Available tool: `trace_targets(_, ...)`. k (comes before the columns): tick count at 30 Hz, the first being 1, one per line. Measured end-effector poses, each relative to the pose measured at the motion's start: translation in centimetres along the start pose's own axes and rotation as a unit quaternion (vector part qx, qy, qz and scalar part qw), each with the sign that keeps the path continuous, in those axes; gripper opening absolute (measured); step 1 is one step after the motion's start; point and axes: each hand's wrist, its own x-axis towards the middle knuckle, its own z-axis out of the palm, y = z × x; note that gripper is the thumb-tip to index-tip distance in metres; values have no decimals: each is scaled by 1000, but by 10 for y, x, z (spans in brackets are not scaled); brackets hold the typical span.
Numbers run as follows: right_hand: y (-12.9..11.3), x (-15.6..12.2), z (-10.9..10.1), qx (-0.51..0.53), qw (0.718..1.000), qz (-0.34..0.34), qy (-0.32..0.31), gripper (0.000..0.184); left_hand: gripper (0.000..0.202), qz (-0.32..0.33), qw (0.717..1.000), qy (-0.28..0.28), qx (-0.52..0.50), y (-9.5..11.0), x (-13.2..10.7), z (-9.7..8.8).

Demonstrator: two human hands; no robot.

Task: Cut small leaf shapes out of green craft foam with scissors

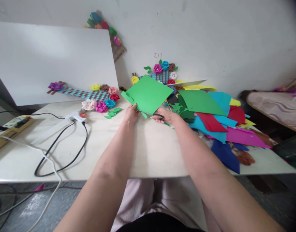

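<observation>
My left hand [130, 113] pinches the lower left edge of a light green paper sheet [149, 93] and holds it up over the table. My right hand [165, 116] is closed round the black handles of a pair of scissors [151, 114]. The blades point left into the bottom edge of the sheet. A narrow strip of green hangs from the sheet's left corner. Small green leaf cut-outs [113, 112] lie on the table to the left of my left hand.
A heap of coloured paper sheets [217, 124] covers the table's right side. A woven paper strip with paper roses [99, 96] lies at the left, a glue gun [74, 116] with a black cable in front of it. A white board [53, 61] leans on the wall.
</observation>
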Motion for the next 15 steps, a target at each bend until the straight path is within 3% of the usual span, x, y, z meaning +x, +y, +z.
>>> trace_targets(10,7,6,-2,-25,999,-12,25,26,7,3,1000,-3,-11,-1,0,-1)
trace_targets(15,7,6,-5,-49,998,-13,24,26,16,4,1000,-5,-3,-1,0,-1)
